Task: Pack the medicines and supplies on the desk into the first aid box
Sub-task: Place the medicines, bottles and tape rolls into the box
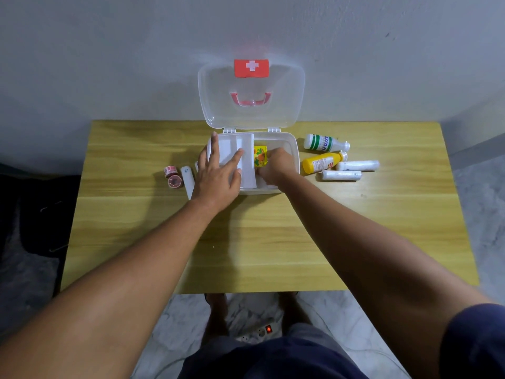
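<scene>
The white first aid box (292, 149) stands open at the back of the desk, its clear lid (251, 110) upright against the wall. My left hand (218, 176) lies flat, fingers spread, on the white inner tray (247, 160) over the box's left half. My right hand (276, 166) is inside the box's right half, closed around a yellow pack (259, 157) with orange print. A white-and-green bottle (325, 142), a yellow bottle (322, 163) and two white rolls (358, 165) (341, 175) lie right of the box. Two red tape rolls (172, 176) and a white tube (188, 180) lie left.
The wooden desk (259, 242) stands against a grey wall. A power strip (262, 330) with a lit red switch sits on the marble floor below the desk's front edge, by my feet. Dark fabric lies on the floor at the left.
</scene>
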